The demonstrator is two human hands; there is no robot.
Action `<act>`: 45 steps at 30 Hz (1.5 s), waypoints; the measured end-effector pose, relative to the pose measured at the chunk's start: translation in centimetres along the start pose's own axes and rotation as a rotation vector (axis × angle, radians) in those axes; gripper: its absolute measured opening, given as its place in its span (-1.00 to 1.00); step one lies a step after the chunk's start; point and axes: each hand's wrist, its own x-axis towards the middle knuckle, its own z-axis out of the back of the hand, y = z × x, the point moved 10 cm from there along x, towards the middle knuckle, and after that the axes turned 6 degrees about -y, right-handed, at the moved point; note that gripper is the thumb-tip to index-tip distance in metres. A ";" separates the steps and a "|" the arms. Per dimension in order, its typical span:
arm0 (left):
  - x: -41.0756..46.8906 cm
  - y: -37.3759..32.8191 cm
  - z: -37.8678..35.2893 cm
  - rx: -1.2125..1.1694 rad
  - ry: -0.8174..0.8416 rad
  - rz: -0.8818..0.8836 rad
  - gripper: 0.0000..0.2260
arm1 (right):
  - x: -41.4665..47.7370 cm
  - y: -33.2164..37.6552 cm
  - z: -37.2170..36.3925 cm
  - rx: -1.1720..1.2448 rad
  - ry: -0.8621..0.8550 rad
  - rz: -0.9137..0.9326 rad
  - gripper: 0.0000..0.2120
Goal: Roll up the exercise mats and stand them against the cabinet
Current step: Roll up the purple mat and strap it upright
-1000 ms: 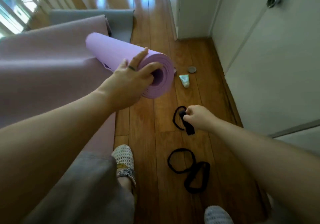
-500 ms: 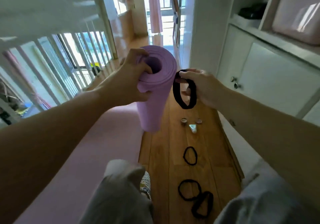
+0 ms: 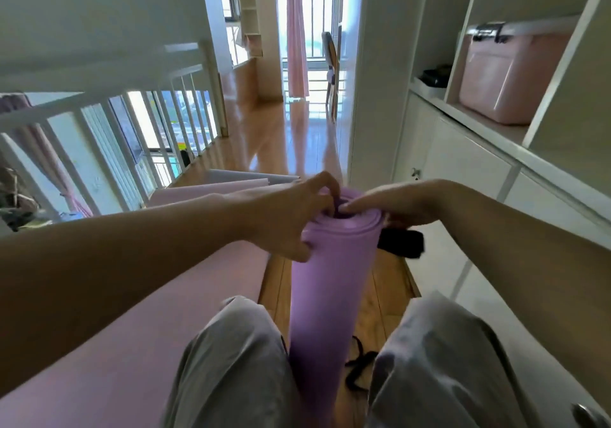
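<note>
Two hands meet at the top of the rolled purple mat [image 3: 330, 295], which stands upright between the person's knees [image 3: 231, 345] on a narrow strip of wooden floor [image 3: 386, 295]. This strip is bounded left by a flat pink mat [image 3: 165, 312] and right by the white cabinet [image 3: 463, 163]. Beyond, the floor opens wide beside a white railing [image 3: 99, 120]. The left hand [image 3: 291, 219] grips the roll's upper end, fingertips hooked into its core. The right hand [image 3: 400, 204] lays an index finger along the rim while its lower fingers hold a black band [image 3: 403, 244]. More black loops [image 3: 358, 364] lie at the roll's base.
</note>
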 end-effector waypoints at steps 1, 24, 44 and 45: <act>-0.4 -0.6 -0.8 0.088 0.046 -0.056 -0.44 | -0.3 -1.1 -0.6 -0.103 0.040 -0.081 -0.56; -3.5 0.3 -2.3 0.158 -0.041 -0.095 -0.34 | 0.8 -5.9 -3.8 0.438 0.041 -0.172 -0.11; -4.0 6.3 -0.8 -0.366 -0.044 0.466 -0.58 | -0.5 -1.1 1.4 0.227 -0.343 0.081 -0.72; -3.7 6.6 0.0 -0.421 -0.097 0.473 -0.56 | -1.3 0.8 2.5 0.216 -0.400 0.170 -0.71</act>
